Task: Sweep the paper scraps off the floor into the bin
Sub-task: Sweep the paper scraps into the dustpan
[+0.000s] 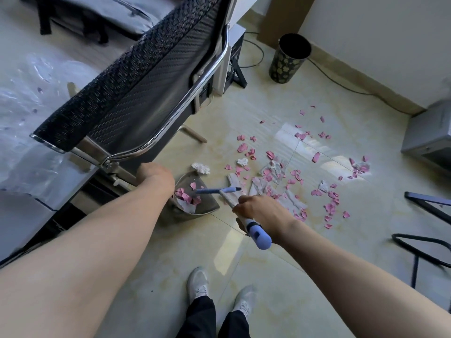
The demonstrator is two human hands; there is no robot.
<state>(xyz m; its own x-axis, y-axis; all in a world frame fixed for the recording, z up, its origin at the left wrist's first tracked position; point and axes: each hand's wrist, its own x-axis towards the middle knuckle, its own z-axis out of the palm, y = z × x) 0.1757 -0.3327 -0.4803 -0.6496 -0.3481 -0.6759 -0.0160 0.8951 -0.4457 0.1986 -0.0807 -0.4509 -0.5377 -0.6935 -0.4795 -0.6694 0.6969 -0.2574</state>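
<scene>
Several pink and white paper scraps (280,172) lie scattered over the tiled floor ahead of me. A grey dustpan (207,203) stands on the floor with several pink scraps (183,195) inside it. My left hand (153,173) is at the dustpan's rear edge; what its fingers hold is hidden. My right hand (258,212) grips the white and blue broom handle (260,236). The broom's blue head (217,190) lies at the dustpan's mouth. A black bin with a gold pattern (289,58) stands far off by the wall.
A black mesh office chair (136,76) with a chrome frame stands close on my left. A cable (341,81) runs along the wall. A grey box (432,137) sits at the right, with dark metal legs (424,247) below it. My shoes (199,284) are at the bottom.
</scene>
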